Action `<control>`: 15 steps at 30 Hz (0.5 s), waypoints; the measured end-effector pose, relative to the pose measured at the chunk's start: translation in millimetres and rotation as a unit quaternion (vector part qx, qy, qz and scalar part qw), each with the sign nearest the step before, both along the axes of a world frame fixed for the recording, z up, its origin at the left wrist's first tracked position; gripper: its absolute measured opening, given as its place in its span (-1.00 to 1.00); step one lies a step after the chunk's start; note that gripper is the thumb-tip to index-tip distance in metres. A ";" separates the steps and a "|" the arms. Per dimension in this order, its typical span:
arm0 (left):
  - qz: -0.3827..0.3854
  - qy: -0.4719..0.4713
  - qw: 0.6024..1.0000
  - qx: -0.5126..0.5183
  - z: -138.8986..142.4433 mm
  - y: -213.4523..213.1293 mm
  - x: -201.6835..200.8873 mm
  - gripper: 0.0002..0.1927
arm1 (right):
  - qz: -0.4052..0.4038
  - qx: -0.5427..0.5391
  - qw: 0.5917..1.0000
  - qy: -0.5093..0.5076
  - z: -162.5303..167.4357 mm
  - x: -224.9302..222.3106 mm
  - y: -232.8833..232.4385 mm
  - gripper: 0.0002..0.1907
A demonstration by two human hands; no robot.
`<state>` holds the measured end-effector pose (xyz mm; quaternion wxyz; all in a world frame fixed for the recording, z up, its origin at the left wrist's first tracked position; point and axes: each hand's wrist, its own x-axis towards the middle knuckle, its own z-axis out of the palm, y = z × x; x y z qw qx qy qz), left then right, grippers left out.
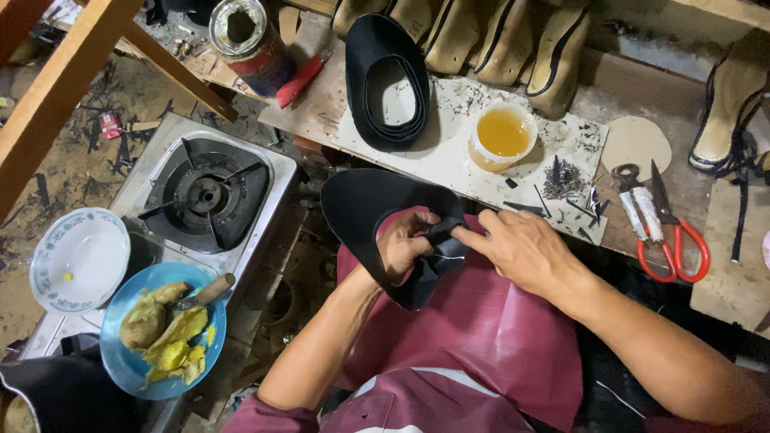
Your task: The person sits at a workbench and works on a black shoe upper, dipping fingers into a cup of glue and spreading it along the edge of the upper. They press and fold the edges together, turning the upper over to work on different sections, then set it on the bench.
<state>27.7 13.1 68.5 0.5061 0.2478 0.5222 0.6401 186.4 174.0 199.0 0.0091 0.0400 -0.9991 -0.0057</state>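
With both my left hand [403, 244] and right hand [520, 250] fingers pinched on the black shoe upper [377, 212], a slip could tip the glue cup [502, 136] at one o'clock.

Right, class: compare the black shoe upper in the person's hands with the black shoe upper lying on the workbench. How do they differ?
The held shoe upper is gripped by the left hand and right hand over the lap; the benchtop shoe upper lies untouched. The held one shows a broad, solid black face with its edge being folded; the benchtop one shows an open oval middle. Both are black and similar in outline.
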 end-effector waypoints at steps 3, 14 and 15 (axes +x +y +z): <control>-0.015 0.056 0.998 -0.010 14.2 -6.4 0.7 -0.45 | -0.008 -0.056 0.998 -0.010 -15.5 0.6 -0.6 -0.45; -0.016 0.129 0.991 0.024 20.2 -14.8 3.2 -0.52 | 0.008 -0.288 0.957 -0.027 -8.0 16.0 7.7 -0.49; -0.024 0.083 0.996 0.030 17.8 -14.6 0.8 -0.52 | 0.007 -0.263 0.965 -0.012 -6.1 15.9 7.1 -0.48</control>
